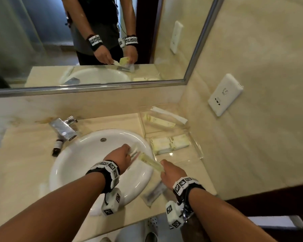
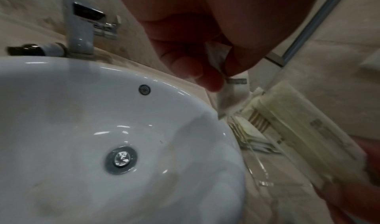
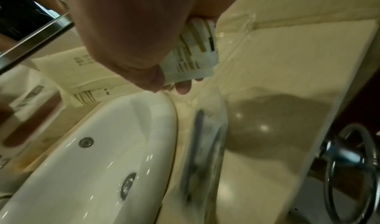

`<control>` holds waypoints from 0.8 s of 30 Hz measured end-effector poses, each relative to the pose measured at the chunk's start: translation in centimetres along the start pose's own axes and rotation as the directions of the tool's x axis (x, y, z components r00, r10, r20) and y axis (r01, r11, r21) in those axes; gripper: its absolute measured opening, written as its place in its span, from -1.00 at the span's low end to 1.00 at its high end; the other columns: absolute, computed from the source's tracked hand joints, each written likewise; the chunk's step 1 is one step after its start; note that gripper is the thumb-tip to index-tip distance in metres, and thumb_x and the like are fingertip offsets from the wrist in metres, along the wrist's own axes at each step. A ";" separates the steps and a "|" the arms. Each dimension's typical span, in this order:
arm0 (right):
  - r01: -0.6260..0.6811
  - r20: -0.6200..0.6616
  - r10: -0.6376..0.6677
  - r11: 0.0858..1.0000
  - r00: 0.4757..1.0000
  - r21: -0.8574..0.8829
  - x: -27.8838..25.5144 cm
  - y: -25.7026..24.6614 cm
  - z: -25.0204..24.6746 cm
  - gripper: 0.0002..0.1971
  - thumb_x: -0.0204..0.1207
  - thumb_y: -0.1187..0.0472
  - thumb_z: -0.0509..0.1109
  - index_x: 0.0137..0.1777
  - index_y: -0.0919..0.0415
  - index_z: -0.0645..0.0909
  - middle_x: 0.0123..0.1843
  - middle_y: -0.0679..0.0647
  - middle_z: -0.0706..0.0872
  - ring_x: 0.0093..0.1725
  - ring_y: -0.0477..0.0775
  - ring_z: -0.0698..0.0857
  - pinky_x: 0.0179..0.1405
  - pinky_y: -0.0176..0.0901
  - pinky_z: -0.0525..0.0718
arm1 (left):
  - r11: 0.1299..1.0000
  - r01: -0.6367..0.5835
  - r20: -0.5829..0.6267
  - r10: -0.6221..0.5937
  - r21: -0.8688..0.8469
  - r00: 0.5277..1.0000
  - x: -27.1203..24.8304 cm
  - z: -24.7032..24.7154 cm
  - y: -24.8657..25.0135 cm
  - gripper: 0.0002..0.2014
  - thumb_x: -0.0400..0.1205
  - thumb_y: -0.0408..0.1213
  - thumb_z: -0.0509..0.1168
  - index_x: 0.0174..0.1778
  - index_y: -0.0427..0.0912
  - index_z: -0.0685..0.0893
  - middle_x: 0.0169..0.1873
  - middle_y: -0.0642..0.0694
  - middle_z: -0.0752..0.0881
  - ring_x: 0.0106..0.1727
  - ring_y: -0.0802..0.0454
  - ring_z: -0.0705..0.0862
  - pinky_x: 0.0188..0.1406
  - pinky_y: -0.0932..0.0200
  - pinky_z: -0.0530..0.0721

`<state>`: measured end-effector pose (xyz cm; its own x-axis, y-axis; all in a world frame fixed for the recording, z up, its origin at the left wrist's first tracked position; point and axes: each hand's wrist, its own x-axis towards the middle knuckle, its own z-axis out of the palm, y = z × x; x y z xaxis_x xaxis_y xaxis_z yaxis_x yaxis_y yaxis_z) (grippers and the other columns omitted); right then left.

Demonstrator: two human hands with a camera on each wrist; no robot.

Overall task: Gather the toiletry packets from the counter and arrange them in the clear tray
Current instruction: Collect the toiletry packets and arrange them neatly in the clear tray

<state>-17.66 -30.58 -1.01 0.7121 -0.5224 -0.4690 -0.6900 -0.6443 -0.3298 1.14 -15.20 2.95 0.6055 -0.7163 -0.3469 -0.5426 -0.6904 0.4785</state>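
Note:
Over the right side of the sink, my left hand (image 1: 129, 152) pinches a slim white packet (image 2: 232, 94) by its upper end. Close beside it my right hand (image 1: 162, 165) grips a cream packet with gold stripes (image 1: 150, 161) (image 3: 193, 53), angled toward the left hand. The clear tray (image 1: 198, 147) sits at the back right of the counter. It holds a stack of cream packets (image 1: 170, 143), one long cream packet (image 1: 158, 121) and a long white packet (image 1: 168, 114). A clear-wrapped packet with a dark item inside (image 1: 154, 193) (image 3: 203, 146) lies on the counter below my right hand.
The white sink (image 1: 87, 165) fills the middle of the counter, with a chrome faucet (image 1: 64, 128) and a small dark bottle (image 1: 57, 145) at its back left. A mirror runs along the back and a wall socket (image 1: 224, 94) sits on the right wall.

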 end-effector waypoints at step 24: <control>0.162 0.095 -0.132 0.862 0.987 -0.480 11.1 9.4 -5.1 -0.51 0.50 0.23 0.26 0.46 -0.02 0.54 0.26 0.06 0.73 0.30 0.18 0.66 0.43 0.15 0.43 | 0.999 0.002 0.004 -0.002 -0.054 1.000 12.0 4.1 10.8 -0.68 0.71 -0.25 0.06 0.36 -0.03 0.52 -0.02 -0.13 0.75 -0.08 -0.11 0.68 -0.10 0.10 0.62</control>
<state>-15.56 -45.28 -5.08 0.7814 -0.3774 -0.4970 -0.4177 -0.9080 0.0329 0.21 -31.66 0.65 0.6043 -0.7154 -0.3506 -0.5091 -0.6853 0.5208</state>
